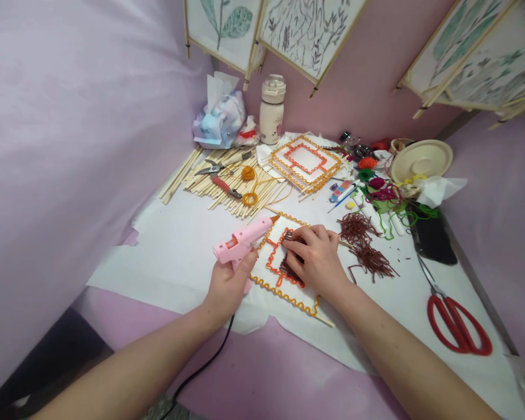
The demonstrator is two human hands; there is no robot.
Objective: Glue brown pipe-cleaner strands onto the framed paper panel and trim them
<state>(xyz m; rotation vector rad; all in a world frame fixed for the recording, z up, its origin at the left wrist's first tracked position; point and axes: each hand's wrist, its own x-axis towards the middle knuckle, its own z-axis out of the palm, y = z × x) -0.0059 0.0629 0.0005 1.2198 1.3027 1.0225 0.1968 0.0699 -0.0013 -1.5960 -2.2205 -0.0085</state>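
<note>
My left hand (230,286) is wrapped round the handle of a pink glue gun (245,236), whose nozzle points up and to the right over a white panel (301,297). Wavy orange-yellow cord edges this panel, and a red-orange cord outlines a smaller rectangle (272,256) within it. Short dark brown strands (289,269) lie inside that rectangle. On them rests my right hand (317,254), fingers bent and drawn together; whatever is under the fingertips is hidden. Loose brown cut strands (371,259) are heaped just to the right of the panel.
Red-handled scissors (457,324) and a black phone (433,233) lie at right. Behind are a second corded panel (306,163), pruning shears (221,181) on wooden sticks (192,186), a bottle (272,111) and tissues (221,119). The glue gun's black cable (205,364) hangs over the front edge.
</note>
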